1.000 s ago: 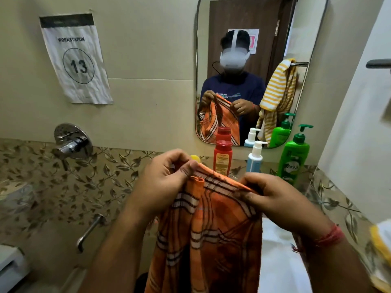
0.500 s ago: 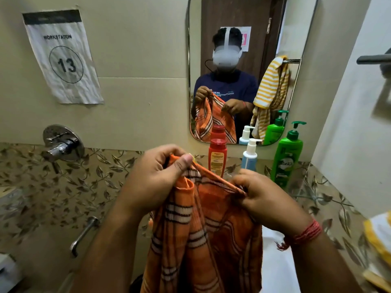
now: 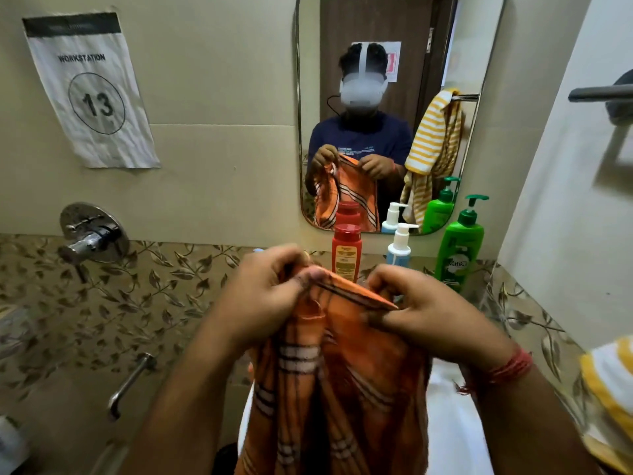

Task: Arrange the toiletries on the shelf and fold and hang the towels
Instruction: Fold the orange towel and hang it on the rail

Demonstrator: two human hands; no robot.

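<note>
Right now both hands are up in front of the mirror, holding an orange striped towel by its top edge. The left hand has fingers and thumb curled tight around a bunched corner; the right hand pinches the same edge a little way along, so a short taut fold runs between them and the rest hangs down. Behind the hands, along the back edge of the counter under the mirror, stand a red bottle, a white pump bottle and a green pump bottle. A yellow striped towel shows at the right edge.
</note>
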